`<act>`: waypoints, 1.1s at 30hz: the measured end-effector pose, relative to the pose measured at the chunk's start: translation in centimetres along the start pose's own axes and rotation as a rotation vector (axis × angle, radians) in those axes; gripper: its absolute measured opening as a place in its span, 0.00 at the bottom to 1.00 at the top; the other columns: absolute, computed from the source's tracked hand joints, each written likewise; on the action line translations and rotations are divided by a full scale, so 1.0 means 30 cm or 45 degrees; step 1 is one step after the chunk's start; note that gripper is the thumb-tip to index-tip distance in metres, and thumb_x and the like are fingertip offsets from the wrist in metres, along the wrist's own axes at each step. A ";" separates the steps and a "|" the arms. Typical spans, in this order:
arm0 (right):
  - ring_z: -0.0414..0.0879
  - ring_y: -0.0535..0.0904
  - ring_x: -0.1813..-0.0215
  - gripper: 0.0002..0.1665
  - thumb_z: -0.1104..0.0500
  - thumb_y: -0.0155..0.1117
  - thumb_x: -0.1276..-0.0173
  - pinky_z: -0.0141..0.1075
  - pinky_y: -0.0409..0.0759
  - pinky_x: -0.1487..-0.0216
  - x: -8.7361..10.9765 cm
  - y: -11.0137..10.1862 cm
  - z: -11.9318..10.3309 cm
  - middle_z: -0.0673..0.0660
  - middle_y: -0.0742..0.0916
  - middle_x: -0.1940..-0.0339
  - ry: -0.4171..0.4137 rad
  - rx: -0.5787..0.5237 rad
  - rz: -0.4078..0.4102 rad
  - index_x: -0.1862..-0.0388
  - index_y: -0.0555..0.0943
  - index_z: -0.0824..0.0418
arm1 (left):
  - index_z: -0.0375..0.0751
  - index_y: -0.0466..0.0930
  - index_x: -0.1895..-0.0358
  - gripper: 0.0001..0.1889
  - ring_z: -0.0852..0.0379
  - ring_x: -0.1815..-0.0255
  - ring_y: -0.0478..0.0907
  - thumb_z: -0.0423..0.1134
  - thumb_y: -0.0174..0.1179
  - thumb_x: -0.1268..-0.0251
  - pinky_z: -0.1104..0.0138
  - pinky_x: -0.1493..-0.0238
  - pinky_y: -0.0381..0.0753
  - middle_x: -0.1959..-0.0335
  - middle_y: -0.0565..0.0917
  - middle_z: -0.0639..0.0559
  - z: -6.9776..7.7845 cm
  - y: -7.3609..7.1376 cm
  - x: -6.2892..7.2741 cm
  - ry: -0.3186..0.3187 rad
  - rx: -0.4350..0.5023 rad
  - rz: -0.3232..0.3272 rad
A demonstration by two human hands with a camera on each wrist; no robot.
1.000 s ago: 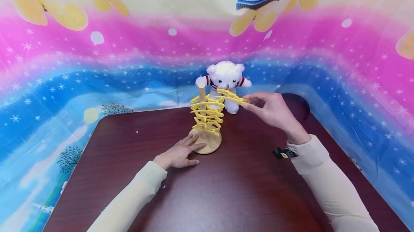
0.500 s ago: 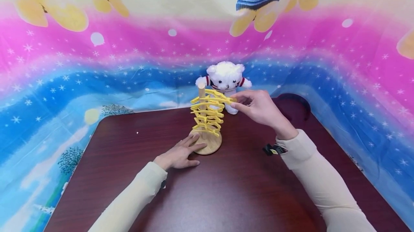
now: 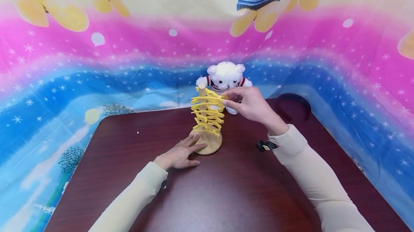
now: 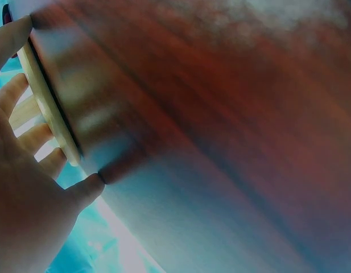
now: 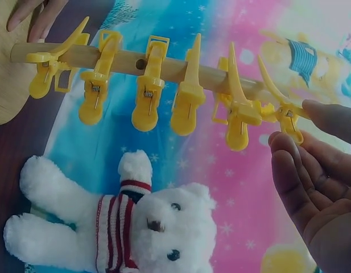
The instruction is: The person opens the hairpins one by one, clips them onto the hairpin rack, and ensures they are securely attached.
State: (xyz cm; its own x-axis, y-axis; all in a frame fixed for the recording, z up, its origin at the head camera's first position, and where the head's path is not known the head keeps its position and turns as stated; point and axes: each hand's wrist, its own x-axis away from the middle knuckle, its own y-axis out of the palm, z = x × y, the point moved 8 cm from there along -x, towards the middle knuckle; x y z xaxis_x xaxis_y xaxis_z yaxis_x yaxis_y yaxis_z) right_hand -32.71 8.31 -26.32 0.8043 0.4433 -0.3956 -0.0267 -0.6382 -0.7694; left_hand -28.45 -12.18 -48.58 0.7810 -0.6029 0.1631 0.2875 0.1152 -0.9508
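A wooden post stands upright on a round wooden base. Several yellow spring clips are clamped along the post, one above another. My right hand pinches the handles of the topmost yellow spring clip between thumb and fingers; its long prongs reach to the post just below the top end. My left hand lies palm down with fingers spread, the fingertips on the edge of the base and the thumb on the table. In the left wrist view the fingers partly cover the base's rim.
A white teddy bear in a striped sweater sits right behind the post. A dark curved band lies at the table's far right corner. A tiny white speck is on the dark wooden table. Patterned cloth hangs behind.
My right hand has moved left with the yellow spring clip, bringing it from beside the post to the post's upper end. My left hand has stayed on the base.
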 end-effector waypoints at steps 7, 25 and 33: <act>0.38 0.84 0.64 0.15 0.49 0.71 0.33 0.37 0.83 0.60 -0.012 0.011 -0.002 0.46 0.91 0.62 0.019 -0.019 -0.022 0.50 0.88 0.49 | 0.67 0.54 0.21 0.37 0.42 0.16 0.38 0.59 0.59 0.31 0.41 0.23 0.54 0.16 0.43 0.47 0.000 0.001 -0.002 -0.005 -0.002 0.003; 0.40 0.83 0.59 0.20 0.46 0.67 0.31 0.40 0.83 0.55 -0.040 0.031 0.021 0.47 0.89 0.58 0.066 -0.061 -0.102 0.42 0.84 0.48 | 0.67 0.55 0.21 0.37 0.41 0.16 0.39 0.59 0.59 0.31 0.40 0.23 0.54 0.16 0.44 0.47 0.000 -0.001 -0.004 0.008 0.003 0.012; 0.43 0.84 0.56 0.23 0.47 0.70 0.33 0.43 0.83 0.51 -0.038 0.036 0.031 0.50 0.88 0.56 0.069 -0.125 -0.115 0.40 0.83 0.50 | 0.67 0.54 0.21 0.37 0.42 0.16 0.38 0.60 0.58 0.31 0.41 0.22 0.54 0.16 0.43 0.47 -0.001 0.004 -0.005 0.004 -0.004 0.004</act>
State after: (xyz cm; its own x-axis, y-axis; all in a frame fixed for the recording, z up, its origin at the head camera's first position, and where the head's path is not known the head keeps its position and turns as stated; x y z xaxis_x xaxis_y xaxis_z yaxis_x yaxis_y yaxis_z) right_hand -34.21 7.71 -27.18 0.8318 0.4689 -0.2970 0.1035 -0.6567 -0.7470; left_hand -28.55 -12.10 -48.71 0.7804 -0.6047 0.1591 0.2833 0.1151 -0.9521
